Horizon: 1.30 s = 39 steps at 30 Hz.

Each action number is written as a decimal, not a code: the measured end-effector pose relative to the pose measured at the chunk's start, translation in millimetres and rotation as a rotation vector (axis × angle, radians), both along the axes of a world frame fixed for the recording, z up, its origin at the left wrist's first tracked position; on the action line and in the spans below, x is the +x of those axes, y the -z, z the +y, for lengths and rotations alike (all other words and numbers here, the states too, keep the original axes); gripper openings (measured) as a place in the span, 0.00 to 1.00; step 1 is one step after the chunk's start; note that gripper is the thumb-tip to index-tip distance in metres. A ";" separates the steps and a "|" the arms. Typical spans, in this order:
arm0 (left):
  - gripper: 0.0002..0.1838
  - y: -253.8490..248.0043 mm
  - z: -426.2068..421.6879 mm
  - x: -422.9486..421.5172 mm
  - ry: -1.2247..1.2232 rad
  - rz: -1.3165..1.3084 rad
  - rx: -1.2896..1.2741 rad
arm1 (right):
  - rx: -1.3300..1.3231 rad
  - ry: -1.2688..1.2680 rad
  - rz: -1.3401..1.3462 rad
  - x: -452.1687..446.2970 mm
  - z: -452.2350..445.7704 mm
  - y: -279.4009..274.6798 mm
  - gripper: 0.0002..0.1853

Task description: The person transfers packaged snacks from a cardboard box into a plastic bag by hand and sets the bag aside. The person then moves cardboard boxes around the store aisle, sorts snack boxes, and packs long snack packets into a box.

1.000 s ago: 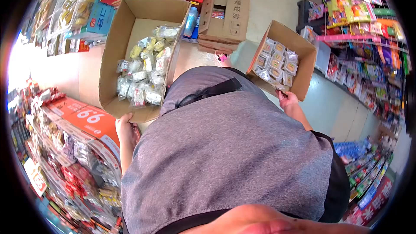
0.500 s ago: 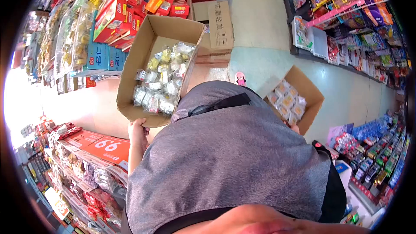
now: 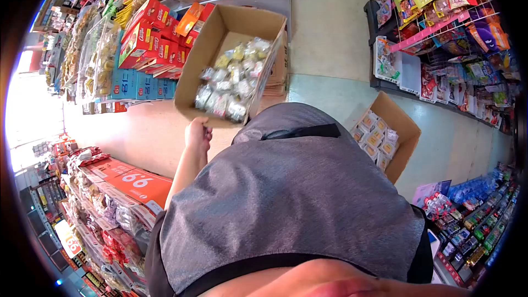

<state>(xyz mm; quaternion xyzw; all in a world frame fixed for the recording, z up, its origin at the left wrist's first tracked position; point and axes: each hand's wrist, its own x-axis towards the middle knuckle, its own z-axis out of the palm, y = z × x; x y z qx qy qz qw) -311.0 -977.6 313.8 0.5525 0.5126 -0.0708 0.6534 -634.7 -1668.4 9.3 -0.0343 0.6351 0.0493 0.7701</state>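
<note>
My left hand [image 3: 198,133] is closed on the near edge of a large open cardboard box [image 3: 193,77], left of my body. Inside lie many small clear-wrapped packets [image 3: 234,80], whitish and yellowish, heaped toward the near end. The box is tilted, its open top facing me. At my right side is a second open cardboard box [image 3: 406,132], with small wrapped pieces [image 3: 377,137] with yellowish centres in it. My right hand does not show; my body hides the near edge of this second box.
Red boxes [image 3: 148,38] are stacked on blue cartons [image 3: 131,83] at the left. Snack racks [image 3: 440,38] line the right side. A shelf with an orange price board [image 3: 135,180] stands at lower left, bottles [image 3: 473,187] at lower right. Tiled floor [image 3: 316,85] runs between.
My left hand and the large box have moved up and to the right in view. The box now covers most of the carton behind it. My right hand's fingertips are no longer visible.
</note>
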 end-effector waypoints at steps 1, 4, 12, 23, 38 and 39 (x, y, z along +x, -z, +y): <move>0.05 7.1 -14.8 14.9 -0.007 0.008 -0.044 | -0.054 -0.008 0.006 6.7 -9.6 -5.7 0.20; 0.07 46.6 -52.9 62.3 -0.099 0.074 -0.226 | -0.288 0.076 0.089 20.3 -32.0 -17.2 0.21; 0.04 147.4 -139.0 138.6 -0.143 0.044 -0.367 | -0.336 0.025 0.130 40.2 -44.4 -78.8 0.21; 0.06 191.3 -158.6 144.0 0.034 0.197 -0.469 | -0.346 -0.061 0.198 48.9 -23.3 -117.9 0.21; 0.06 104.7 -122.6 117.0 0.020 0.091 -0.706 | -0.315 0.038 0.186 -1.5 17.5 -117.1 0.21; 0.06 101.8 -119.6 115.5 0.022 0.078 -0.700 | -0.314 0.040 0.187 -5.5 20.6 -115.3 0.21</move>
